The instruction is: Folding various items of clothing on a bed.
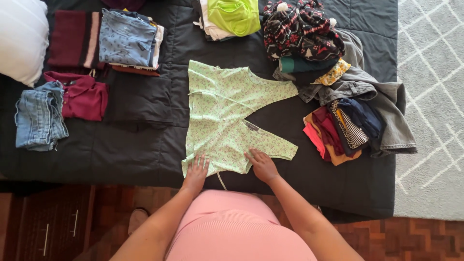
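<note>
A light green floral top point(222, 116) lies spread flat on the dark quilted bed cover point(145, 145), its sleeves pointing right. My left hand point(195, 171) rests palm down, fingers apart, on the garment's near left corner. My right hand point(262, 165) presses flat on the near edge by the lower sleeve. Neither hand grips anything. A thin white drawstring point(221, 181) hangs off the near hem between my hands.
Folded clothes sit at the left: jeans point(39, 116), a maroon shirt point(82, 96), a blue patterned stack point(128, 38). A lime green garment point(234, 17) lies at the back. An unfolded heap with a grey jacket point(382, 104) is at the right. A white pillow point(21, 38) is far left; a grey rug point(430, 96) right.
</note>
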